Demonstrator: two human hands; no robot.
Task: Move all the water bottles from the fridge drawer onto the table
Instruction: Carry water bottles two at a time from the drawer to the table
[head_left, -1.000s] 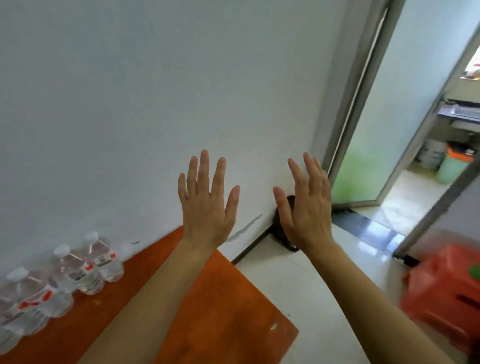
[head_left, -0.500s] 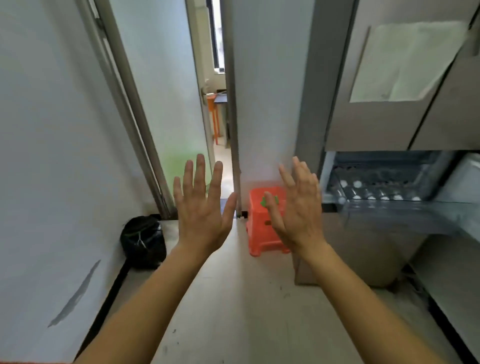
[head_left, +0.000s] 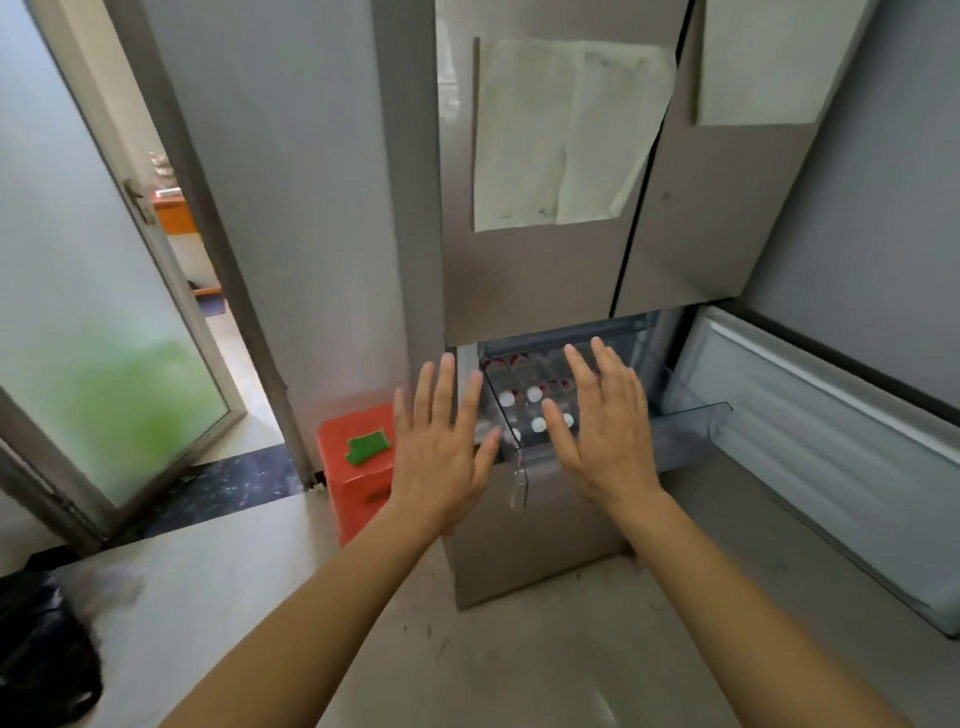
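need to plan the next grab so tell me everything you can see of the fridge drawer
The fridge drawer is a clear plastic bin, standing pulled out of the fridge's lower compartment, under the closed grey upper doors. Its see-through walls meet at a rounded front corner. Water bottles with white caps and red labels stand upright inside, packed close. The left hand and right hand, both open with straight fingers, are held in front of it; whether either touches it cannot be told.
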